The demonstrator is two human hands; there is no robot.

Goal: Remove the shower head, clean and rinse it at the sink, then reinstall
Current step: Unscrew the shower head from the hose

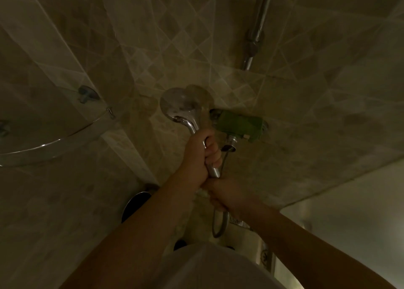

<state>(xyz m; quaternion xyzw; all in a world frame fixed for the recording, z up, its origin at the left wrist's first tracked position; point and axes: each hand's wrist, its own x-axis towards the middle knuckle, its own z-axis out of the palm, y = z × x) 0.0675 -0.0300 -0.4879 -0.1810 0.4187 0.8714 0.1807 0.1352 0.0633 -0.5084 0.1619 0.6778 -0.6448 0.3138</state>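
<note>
A chrome shower head (pixel 178 105) with a round face and curved handle is held up in front of the tiled wall, at the middle of the dim head view. My left hand (pixel 200 155) is wrapped around its handle. Just below, my right hand (pixel 220 193) is closed around the handle's lower end, where the metal hose (pixel 219 225) joins it. The hose loops down below my right hand and runs up to a fitting (pixel 231 143) under the green-wrapped mixer valve (pixel 239 125) on the wall. The joint itself is hidden by my fingers.
A chrome riser pipe (pixel 256 31) runs up the wall at the upper right. A curved glass corner shelf (pixel 50 142) with metal brackets sticks out at the left. A dark round object (pixel 135 203) lies below on the floor. A lighter opening shows at the lower right.
</note>
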